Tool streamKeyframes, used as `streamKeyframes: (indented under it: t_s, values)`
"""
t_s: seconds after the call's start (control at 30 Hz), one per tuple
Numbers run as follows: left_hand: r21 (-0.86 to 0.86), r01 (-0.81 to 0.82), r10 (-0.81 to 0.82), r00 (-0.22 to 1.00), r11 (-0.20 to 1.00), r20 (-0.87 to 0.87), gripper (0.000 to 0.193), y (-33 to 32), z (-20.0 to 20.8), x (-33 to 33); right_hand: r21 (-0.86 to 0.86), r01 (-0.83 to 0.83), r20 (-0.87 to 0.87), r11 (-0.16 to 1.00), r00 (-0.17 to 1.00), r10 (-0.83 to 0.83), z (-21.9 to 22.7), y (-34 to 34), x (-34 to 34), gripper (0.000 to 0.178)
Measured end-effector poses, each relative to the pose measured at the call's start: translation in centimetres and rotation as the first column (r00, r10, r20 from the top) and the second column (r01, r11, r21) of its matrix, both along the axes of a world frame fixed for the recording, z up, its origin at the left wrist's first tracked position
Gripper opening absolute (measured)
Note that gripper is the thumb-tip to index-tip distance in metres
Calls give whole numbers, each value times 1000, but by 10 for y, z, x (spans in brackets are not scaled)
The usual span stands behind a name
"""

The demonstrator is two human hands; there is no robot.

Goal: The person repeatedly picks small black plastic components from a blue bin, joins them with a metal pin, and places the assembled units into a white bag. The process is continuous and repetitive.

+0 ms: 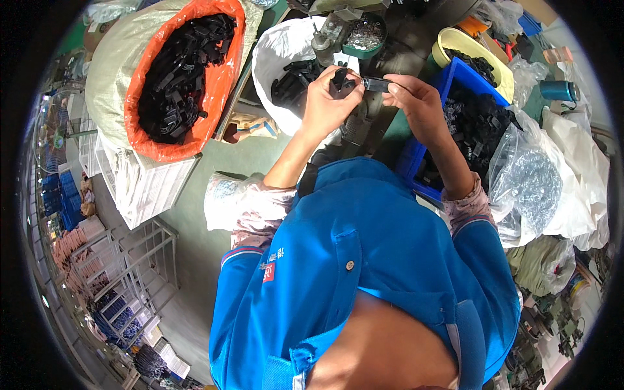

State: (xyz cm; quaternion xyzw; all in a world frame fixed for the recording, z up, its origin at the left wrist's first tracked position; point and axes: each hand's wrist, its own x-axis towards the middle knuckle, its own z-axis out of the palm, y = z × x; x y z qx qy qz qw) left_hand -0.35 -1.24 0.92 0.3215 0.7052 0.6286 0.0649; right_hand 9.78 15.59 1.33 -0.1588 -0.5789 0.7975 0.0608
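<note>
My left hand (327,107) is closed round a black plastic part (342,83), its thumb and fingers on either side of it. From the right, my right hand (418,104) pinches a small dark piece (377,84) between thumb and fingertips. That piece reaches toward the part in my left hand, and I cannot tell whether the two touch. Just behind my left hand, a white bag (265,62) holds loose black parts (298,77). Beyond both hands sits a green container (365,51) of small metal pieces, beside a metal fixture (323,40).
To the left, an orange-lined sack (135,130) full of black parts stands over a white crate (146,188). A blue bin (406,153) of black pieces is by my right forearm, with a yellow basin (504,83) behind it. Clear plastic bags (530,182) and a dark blue cup (559,91) lie farther right.
</note>
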Motion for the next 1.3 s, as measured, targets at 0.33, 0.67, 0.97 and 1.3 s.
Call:
streamKeyframes:
  t_s: [0.33,0.67,0.97,1.3]
  values:
    - [256,45,-201,757,966,622,16,16,2,6,13,72,-62,997,996,-71,-15,13,3,25]
    - [222,386,-403,491,895,772,36,-7,1,3,-121,19,-92,992,995,-30,-4,50,0,31]
    - [233,454,-456,480,860,749,34,3,5,13,278,-115,-52,954,990,135,8,49,-8,26]
    - [266,465,-505,525,845,685,36,8,-3,19,291,-109,44,951,994,100,0,39,-4,21]
